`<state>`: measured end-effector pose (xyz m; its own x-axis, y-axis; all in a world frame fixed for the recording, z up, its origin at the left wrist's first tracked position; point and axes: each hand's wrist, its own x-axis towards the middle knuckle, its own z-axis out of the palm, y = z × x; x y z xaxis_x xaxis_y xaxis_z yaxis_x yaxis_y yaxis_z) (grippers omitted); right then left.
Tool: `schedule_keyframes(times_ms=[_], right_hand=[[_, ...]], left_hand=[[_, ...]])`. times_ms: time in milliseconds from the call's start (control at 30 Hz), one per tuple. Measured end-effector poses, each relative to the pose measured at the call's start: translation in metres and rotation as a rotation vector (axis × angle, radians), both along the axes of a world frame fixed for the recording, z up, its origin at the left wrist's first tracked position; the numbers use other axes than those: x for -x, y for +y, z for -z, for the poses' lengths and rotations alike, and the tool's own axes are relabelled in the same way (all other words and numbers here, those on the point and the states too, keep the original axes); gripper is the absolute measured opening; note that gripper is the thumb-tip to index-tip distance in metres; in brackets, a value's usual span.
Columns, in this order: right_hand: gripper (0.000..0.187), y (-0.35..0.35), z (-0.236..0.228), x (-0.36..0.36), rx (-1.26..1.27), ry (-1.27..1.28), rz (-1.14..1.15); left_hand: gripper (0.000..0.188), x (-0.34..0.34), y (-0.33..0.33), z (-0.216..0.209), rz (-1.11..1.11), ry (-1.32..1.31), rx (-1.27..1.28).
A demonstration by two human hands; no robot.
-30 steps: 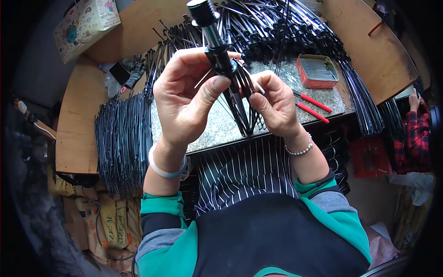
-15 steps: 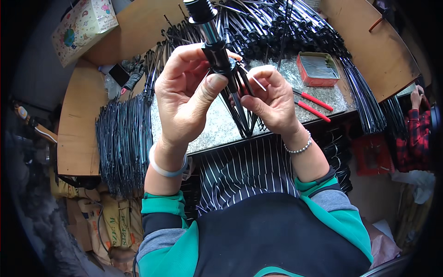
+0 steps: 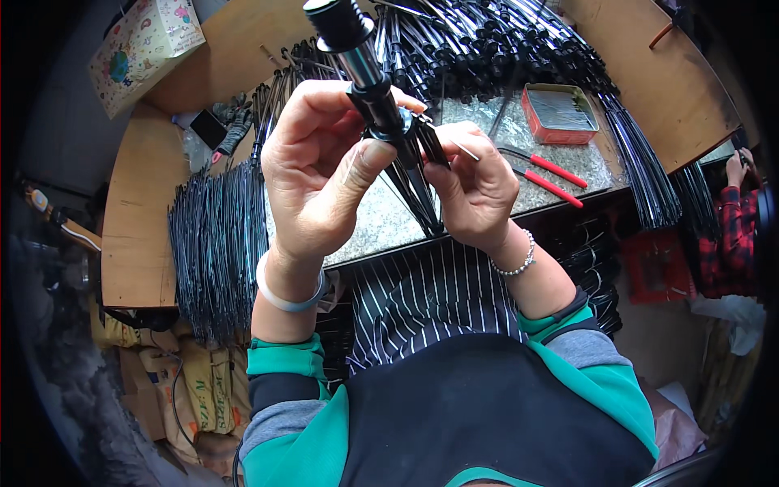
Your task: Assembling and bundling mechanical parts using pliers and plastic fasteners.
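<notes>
Over the near edge of the work surface (image 3: 369, 235) I hold a black umbrella frame (image 3: 378, 111), its thick ringed end up and its folded ribs hanging down. My left hand (image 3: 318, 178) is closed around the upper part, thumb pressed on the front by the collar where the ribs join. My right hand (image 3: 480, 195) pinches a rib between thumb and fingers just below that collar. A thin pale wire (image 3: 466, 152) sticks out by the right forefinger. The fingertips behind the collar are partly hidden.
Red-handled pliers (image 3: 556, 185) and a red tin (image 3: 570, 136) of thin wires lie to the right. Bundled umbrella frames (image 3: 479, 57) pile up at the back; more ribs (image 3: 215, 243) hang at left. A phone (image 3: 209, 130) lies beside gloves. Another person's sleeve (image 3: 734, 235) shows far right.
The frame's upper end has shifted a little left and tipped. My right hand has moved slightly, bringing the rib up closer to the collar; the wire has moved slightly right.
</notes>
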<state>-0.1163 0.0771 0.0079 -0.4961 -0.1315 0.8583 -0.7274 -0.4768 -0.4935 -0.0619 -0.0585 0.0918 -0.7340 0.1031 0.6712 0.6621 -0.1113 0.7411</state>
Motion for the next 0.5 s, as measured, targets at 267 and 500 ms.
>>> schedule_keyframes(times_ms=[267, 500], right_hand=[[0.027, -0.0018, -0.0047, -0.0065, -0.041, 0.213, 0.320], [0.029, 0.0009, -0.0071, -0.0064, -0.044, 0.236, 0.264]], left_hand=[[0.025, -0.0022, 0.0034, 0.0002, -0.135, 0.073, 0.080], [0.025, -0.0014, 0.0001, 0.0023, -0.046, 0.093, 0.045]])
